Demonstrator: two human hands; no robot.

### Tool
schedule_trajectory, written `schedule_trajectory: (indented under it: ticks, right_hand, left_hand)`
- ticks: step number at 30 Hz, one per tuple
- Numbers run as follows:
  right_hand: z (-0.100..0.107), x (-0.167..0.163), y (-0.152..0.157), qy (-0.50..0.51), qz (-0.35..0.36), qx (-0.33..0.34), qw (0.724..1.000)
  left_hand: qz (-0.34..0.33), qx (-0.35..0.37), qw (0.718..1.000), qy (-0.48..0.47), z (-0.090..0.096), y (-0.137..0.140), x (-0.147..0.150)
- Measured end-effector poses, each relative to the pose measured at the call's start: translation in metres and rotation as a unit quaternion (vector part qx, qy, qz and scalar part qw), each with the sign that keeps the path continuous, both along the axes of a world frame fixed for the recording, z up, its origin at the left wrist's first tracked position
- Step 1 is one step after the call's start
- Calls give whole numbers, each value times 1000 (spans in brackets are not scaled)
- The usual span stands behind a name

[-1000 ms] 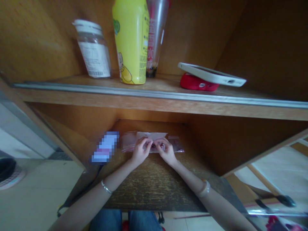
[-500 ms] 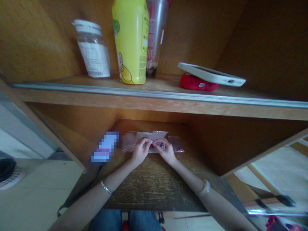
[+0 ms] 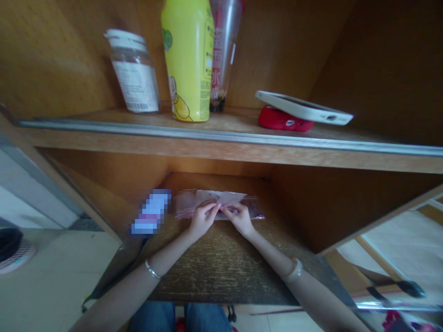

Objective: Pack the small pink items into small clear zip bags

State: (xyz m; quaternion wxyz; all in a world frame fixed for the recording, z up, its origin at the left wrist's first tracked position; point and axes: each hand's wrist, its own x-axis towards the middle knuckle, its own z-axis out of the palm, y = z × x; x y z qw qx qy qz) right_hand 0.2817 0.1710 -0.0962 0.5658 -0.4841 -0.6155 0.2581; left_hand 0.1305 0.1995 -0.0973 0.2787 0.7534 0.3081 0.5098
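Note:
At the back of the desk, my left hand (image 3: 203,219) and my right hand (image 3: 239,220) meet with fingertips pinched, almost touching. Between them is a thin whitish sheet (image 3: 232,198); whether it is paper or plastic I cannot tell. Its near edge is hidden by my fingers. Clear zip bags (image 3: 185,205) with reddish zip lines lie flat behind and left of my left hand. Another clear bag (image 3: 256,207) lies right of my right hand. Something small and dark shows just below my fingertips, too small to name.
A blurred-out phone (image 3: 151,212) stands left of the bags, a cable below it. The shelf edge (image 3: 221,138) overhangs the desk. On the shelf are a white-capped jar (image 3: 134,76), a yellow bottle (image 3: 190,64), a clear cup (image 3: 226,55) and a white device (image 3: 304,107) on a red case (image 3: 280,119).
The whitish sheet has tipped lower and lies flatter behind my fingers, covering part of the right bag. My hands have barely moved and stay pinched.

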Motion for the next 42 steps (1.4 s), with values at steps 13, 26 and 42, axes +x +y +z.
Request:
schedule_trajectory:
  ticks: [13,26,42]
  right_hand:
    - [-3,-2,-3,-140,44,48,988]
    - [-13,-6,1,-82,-8,59,995]
    - [0,-4,-1,-53,-21,4,998]
  left_hand:
    - [59,114,982,137,-4,3,-2]
    - [169,193,937,235,8,-5,-6]
    - [248,166,930,213,9,4,-14]
